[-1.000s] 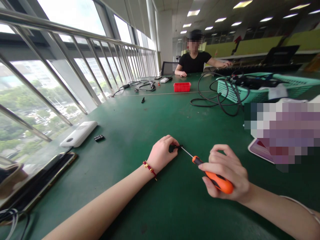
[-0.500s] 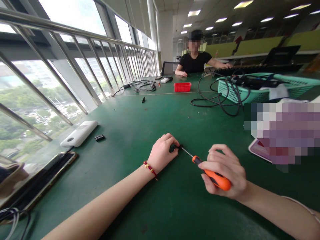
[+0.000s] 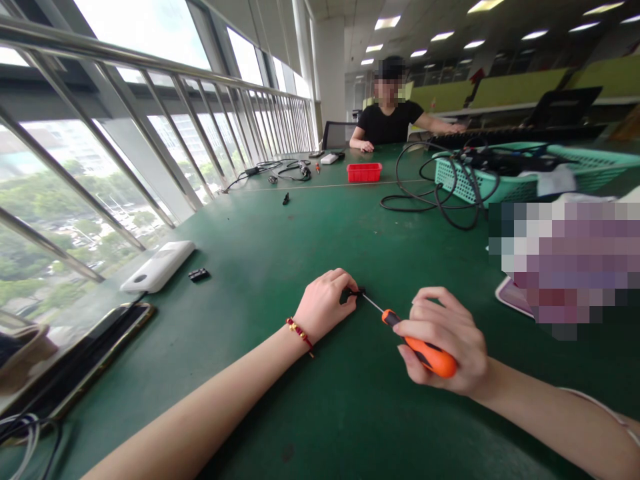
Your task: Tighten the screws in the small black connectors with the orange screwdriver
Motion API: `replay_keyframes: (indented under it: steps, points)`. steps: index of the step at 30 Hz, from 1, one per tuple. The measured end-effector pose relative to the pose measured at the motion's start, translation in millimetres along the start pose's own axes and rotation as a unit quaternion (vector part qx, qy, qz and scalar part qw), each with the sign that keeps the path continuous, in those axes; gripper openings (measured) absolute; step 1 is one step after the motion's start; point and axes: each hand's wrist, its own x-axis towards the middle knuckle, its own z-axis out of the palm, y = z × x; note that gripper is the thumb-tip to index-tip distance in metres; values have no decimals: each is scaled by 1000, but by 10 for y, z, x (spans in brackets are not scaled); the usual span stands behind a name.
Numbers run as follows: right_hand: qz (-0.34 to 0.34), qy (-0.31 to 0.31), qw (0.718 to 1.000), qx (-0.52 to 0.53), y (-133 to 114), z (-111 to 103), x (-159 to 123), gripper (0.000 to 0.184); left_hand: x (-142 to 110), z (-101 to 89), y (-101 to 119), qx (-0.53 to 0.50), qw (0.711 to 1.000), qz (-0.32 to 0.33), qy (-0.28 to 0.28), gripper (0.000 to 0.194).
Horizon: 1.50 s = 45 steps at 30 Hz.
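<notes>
My left hand (image 3: 327,299) pinches a small black part (image 3: 359,292) between thumb and fingers, low over the green table (image 3: 250,247). Most of that part is hidden by the fingertips, so its kind cannot be made out. In my right hand (image 3: 447,340) is an orange and black screwdriver (image 3: 431,355), held by its handle. Its thin metal shaft points up and left, and the tip meets the black part. A similar-sized black piece (image 3: 199,275) lies apart on the table to the left.
At left are a white power bank (image 3: 159,268) and a phone (image 3: 80,373) with cables. Farther off stand a red tray (image 3: 364,173) and a green basket (image 3: 457,181) with looping black cables. A person (image 3: 390,123) sits at the far end. A railing (image 3: 175,73) runs along the left.
The screwdriver and my right hand have shifted very slightly left. My left hand keeps its pinch on the small black part, and the tip still touches it.
</notes>
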Motion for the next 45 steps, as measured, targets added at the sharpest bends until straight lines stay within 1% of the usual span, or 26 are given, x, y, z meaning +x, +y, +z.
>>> replay_keyframes:
  steps: [5,10,20,45]
  points:
    - [-8,8,1000,5,-10,3,-5,10,11,-6,15,27,1000,5,-4,9]
    - [-23,-20,999,19,-11,16,-20,10,20,-22,54,35,999,-1,-10,11]
    - [-15,-33,999,15,-1,23,-11,10,21,-21,70,36,999,-4,-16,10]
    - [-1,-31,1000,3,-25,23,-2,10,22,-24,79,38,999,-4,-7,11]
